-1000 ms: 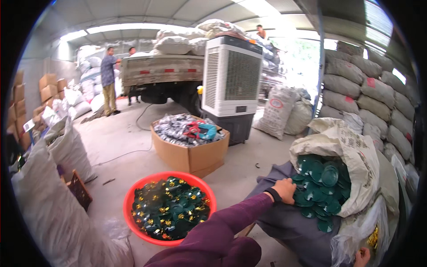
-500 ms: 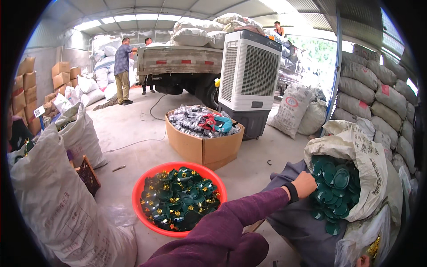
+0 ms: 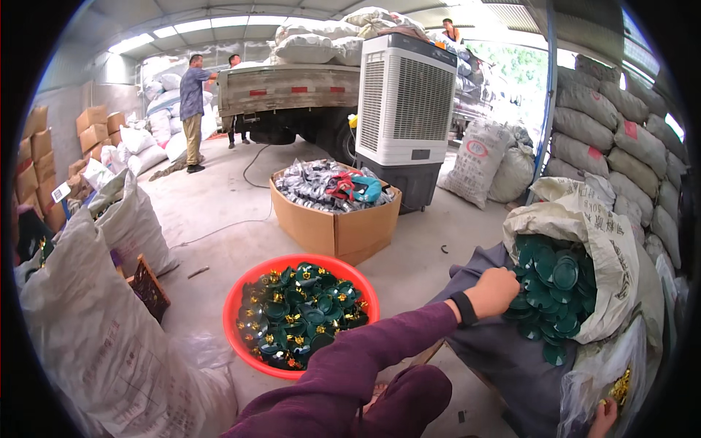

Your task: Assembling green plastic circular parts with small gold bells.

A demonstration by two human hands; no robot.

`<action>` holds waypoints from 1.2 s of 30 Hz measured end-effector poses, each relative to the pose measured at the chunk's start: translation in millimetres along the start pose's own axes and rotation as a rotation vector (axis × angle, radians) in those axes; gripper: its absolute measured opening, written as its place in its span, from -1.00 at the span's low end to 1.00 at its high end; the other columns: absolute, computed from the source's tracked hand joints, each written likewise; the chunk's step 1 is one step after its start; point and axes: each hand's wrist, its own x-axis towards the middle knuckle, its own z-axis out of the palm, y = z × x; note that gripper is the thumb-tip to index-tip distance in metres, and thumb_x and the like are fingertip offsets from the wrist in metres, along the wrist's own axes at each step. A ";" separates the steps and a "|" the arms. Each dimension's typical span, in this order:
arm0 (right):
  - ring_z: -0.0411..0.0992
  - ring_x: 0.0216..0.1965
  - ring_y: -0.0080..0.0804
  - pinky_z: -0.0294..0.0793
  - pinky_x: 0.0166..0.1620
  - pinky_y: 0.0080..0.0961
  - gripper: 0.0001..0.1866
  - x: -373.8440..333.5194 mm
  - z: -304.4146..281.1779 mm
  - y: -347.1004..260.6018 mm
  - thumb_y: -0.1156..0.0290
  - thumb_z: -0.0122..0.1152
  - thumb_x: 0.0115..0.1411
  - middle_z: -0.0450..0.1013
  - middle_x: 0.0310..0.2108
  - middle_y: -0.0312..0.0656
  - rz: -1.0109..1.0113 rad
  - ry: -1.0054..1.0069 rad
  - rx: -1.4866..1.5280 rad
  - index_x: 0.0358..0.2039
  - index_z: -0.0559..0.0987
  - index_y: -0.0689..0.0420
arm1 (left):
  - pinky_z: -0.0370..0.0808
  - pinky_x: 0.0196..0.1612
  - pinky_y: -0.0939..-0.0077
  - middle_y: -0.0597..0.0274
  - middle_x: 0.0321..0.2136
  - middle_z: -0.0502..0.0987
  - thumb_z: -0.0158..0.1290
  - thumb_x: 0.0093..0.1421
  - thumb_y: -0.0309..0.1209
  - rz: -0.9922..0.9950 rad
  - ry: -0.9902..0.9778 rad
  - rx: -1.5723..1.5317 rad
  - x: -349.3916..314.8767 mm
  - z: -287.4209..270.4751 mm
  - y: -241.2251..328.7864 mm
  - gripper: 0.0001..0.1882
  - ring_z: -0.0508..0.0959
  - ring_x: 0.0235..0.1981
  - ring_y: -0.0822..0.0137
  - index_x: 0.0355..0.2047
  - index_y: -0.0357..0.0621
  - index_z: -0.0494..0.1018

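My left hand (image 3: 495,292), in a purple sleeve with a black wristband, reaches across to the edge of a pile of round dark green discs (image 3: 544,288). Its fingers are curled, and their tips are hidden against the discs. The pile spills from the mouth of a white woven sack (image 3: 617,263) onto dark grey cloth (image 3: 478,350). At the lower right edge, my right hand (image 3: 603,419) shows only in part, thumb and finger pinched on a small gold piece. Beside it, more gold pieces (image 3: 621,387) lie in a clear plastic bag (image 3: 584,394).
A red basin (image 3: 232,328) holds green discs with gold pieces on them. Behind stand a cardboard box (image 3: 365,232) of wrapped items, an air cooler (image 3: 409,109) and a truck (image 3: 292,91). Full sacks (image 3: 95,328) stand left. Several people are around the truck.
My right hand has come further into view by the gold pieces and is pinched. My left hand has shifted slightly up and left, still at the discs. The view has moved a little.
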 end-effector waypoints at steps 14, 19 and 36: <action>0.39 -0.32 -0.63 0.45 -0.30 -0.67 -0.69 -111.8 94.0 -218.6 0.66 0.10 0.09 0.43 -0.30 -0.28 -0.204 -0.523 0.827 -0.11 0.42 0.23 | 0.37 -0.63 0.70 0.32 -0.59 0.43 -0.07 0.12 -0.53 -0.738 -0.288 -1.704 -70.5 -58.0 90.2 -0.82 0.34 -0.73 0.59 -0.26 -0.32 0.42; 0.41 -0.33 -0.62 0.45 -0.30 -0.65 -0.72 -126.8 108.1 -218.6 0.68 0.11 0.09 0.40 -0.31 -0.28 -0.142 -0.540 0.978 -0.14 0.43 0.26 | 0.40 -0.59 0.68 0.30 -0.53 0.46 -0.05 0.10 -0.57 -0.609 -0.251 -1.632 -86.3 -57.6 119.3 -0.80 0.43 -0.65 0.57 -0.23 -0.34 0.41; 0.38 -0.61 -0.65 0.41 -0.56 -0.61 -0.90 -131.1 118.1 -233.2 0.53 0.09 0.13 0.42 -0.56 -0.27 0.102 -0.655 0.881 -0.36 0.46 0.30 | 0.32 -0.63 0.14 0.03 -0.58 0.33 0.02 -0.18 -0.63 -0.027 0.120 -0.772 -108.3 -40.6 134.9 -0.73 0.41 -0.65 -0.02 -0.39 -0.26 0.29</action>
